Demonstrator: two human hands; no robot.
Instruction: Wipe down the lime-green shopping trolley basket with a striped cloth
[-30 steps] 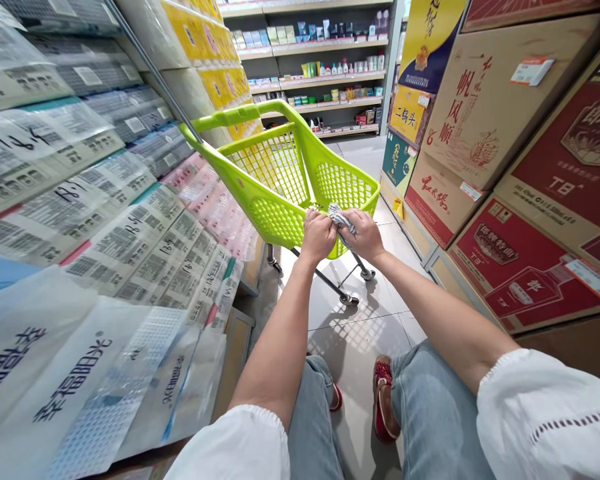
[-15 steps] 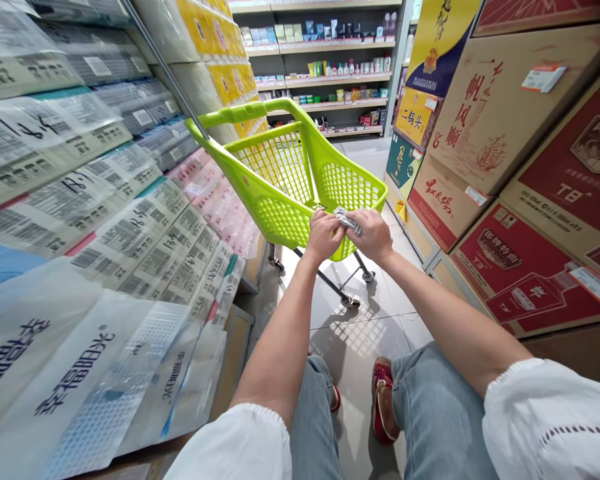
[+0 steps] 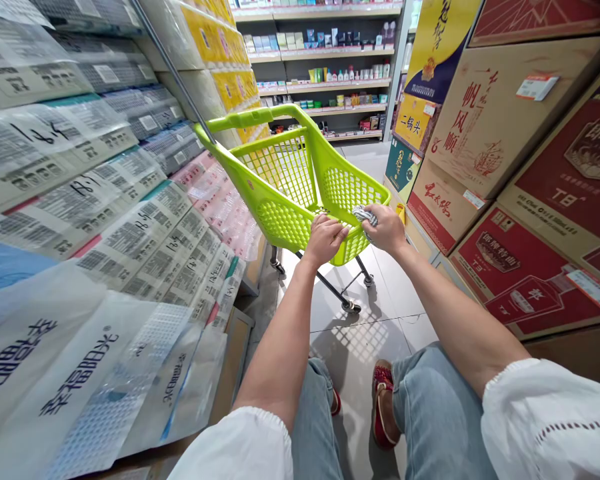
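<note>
A bright green shopping cart stands in front of me, its near basket end facing me and its push handle at the far left. My left hand is closed over the near rim of the basket. Just right of it, my right hand grips a bunched grey-and-white striped cloth against the near right corner of the rim. Some of the cloth is hidden under my fingers. Inside the basket, the part behind my hands is out of sight.
Packaged paper goods are stacked along the left, with yellow packs beyond. Cardboard cartons line the right side. Shelves with small bottles and boxes stand at the back. The cart's wheels rest on the tiled floor.
My right hand has moved right along the rim with the cloth, away from my left hand. My left hand stays at nearly the same spot on the rim.
</note>
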